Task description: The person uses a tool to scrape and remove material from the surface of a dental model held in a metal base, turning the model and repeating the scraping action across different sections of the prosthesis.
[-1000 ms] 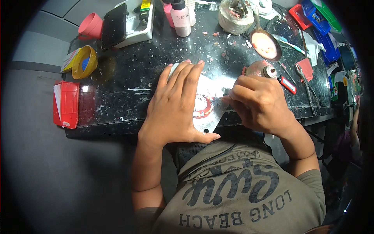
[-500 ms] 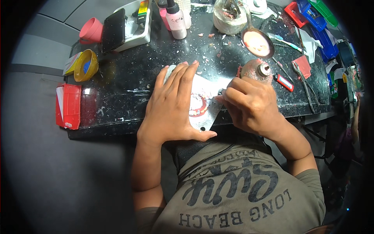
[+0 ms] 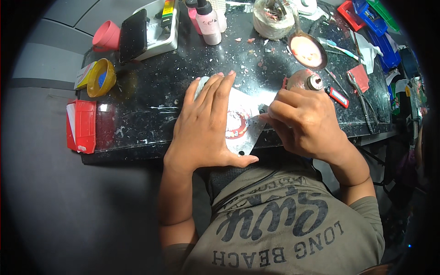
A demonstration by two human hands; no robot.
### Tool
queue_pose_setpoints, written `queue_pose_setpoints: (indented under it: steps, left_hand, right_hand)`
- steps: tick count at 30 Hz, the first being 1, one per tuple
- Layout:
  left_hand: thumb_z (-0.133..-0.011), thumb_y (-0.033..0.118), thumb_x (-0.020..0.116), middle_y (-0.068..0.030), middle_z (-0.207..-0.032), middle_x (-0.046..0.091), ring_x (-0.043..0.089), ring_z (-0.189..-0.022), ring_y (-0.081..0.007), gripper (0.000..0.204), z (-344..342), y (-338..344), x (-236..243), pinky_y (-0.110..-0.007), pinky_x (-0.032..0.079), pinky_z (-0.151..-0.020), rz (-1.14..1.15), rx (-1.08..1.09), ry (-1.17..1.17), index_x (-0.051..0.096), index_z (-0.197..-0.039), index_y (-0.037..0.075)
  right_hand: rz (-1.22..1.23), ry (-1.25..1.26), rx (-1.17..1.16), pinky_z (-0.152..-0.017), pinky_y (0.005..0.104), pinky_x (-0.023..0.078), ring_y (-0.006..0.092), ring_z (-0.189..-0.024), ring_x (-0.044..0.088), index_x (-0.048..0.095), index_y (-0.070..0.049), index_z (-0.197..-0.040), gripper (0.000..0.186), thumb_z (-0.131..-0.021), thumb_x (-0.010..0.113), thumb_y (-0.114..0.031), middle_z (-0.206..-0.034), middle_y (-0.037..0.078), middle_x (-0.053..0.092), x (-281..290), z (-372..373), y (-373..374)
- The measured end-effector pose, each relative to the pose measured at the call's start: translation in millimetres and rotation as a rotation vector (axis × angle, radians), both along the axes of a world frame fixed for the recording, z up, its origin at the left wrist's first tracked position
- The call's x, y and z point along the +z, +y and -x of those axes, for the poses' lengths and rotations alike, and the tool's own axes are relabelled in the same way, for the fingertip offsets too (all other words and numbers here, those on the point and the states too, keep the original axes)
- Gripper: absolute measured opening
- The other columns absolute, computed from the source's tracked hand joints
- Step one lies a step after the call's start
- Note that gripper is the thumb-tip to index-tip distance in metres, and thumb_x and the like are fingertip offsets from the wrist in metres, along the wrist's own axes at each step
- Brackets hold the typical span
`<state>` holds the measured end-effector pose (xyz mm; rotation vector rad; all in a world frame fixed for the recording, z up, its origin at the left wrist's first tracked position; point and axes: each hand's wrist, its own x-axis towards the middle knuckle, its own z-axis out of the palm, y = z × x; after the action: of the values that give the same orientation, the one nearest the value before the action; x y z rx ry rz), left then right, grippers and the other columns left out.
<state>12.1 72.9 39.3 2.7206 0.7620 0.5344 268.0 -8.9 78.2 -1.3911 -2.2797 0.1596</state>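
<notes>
A grey metal plate (image 3: 253,135) lies near the bench's front edge, its left part hidden under my left hand (image 3: 199,126). White plaster and a red, horseshoe-shaped denture (image 3: 236,133) with pale teeth show on its uncovered part. My left hand is open and flat, its fingers stretched toward the far edge and the thumb out along the near one. Over the plate's right corner, my right hand (image 3: 300,121) is closed in a pinch; what its fingers hold is hidden. Just beyond its knuckles stands a rounded, pink-stained bottle (image 3: 302,80) with a metal neck.
At the back are a small pan (image 3: 308,51), a plaster-caked pot (image 3: 272,20) and a squeeze bottle (image 3: 208,25). A red lighter (image 3: 339,97) and tweezers (image 3: 360,94) lie right. Leftward are a yellow bowl (image 3: 101,78) and a red box (image 3: 81,126). Scraps litter the black bench (image 3: 137,117).
The whole view has shifted slightly. My right hand has moved a little to the right and nearer me, still pinched at the plate's corner. My left hand keeps its place on the plate.
</notes>
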Motion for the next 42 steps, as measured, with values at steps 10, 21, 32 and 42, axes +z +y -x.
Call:
queue_pose_setpoints:
  steps: [10,21,32,42]
  left_hand:
    - [-0.055,0.081,0.097,-0.0306,-0.162,0.057,0.052,-0.156,-0.0452,0.161,-0.6,0.5,-2.3,-0.064,0.029,-0.135,-0.002,-0.015,-0.012,0.033,-0.171,-0.01]
    - [-0.053,0.081,0.098,-0.0312,-0.162,0.056,0.052,-0.156,-0.0451,0.163,-0.1,0.2,-2.1,-0.063,0.03,-0.135,-0.013,-0.007,-0.004,0.033,-0.171,-0.01]
    - [-0.053,0.081,0.099,-0.0312,-0.162,0.057,0.053,-0.156,-0.0448,0.164,-1.1,0.2,-1.1,-0.063,0.03,-0.135,-0.009,-0.001,0.003,0.033,-0.172,-0.01]
    - [-0.053,0.08,0.099,-0.0312,-0.161,0.057,0.053,-0.155,-0.0456,0.161,-0.2,0.1,-5.4,-0.063,0.031,-0.134,-0.008,0.001,-0.03,0.036,-0.171,-0.009]
  right_hand:
    - [-0.021,-0.158,0.02,-0.063,0.0437,0.057,0.0277,-0.077,0.074,0.073,-0.009,-0.095,0.016,-0.086,0.083,-0.017,-0.085,0.006,0.069,5.5,5.4,4.4]
    - [-0.116,-0.191,0.054,-0.063,0.0432,0.058,0.0272,-0.08,0.074,0.073,-0.009,-0.095,0.018,-0.083,0.083,-0.019,-0.089,0.006,0.07,-0.4,6.6,7.1]
    - [0.005,-0.179,0.047,-0.062,0.0439,0.059,0.0282,-0.079,0.075,0.074,-0.009,-0.096,0.017,-0.086,0.083,-0.019,-0.086,0.005,0.07,8.7,3.1,7.4]
    - [-0.067,-0.174,0.08,-0.065,0.0451,0.06,0.0297,-0.082,0.077,0.073,-0.008,-0.096,0.018,-0.086,0.083,-0.02,-0.088,0.007,0.07,0.2,2.3,13.2]
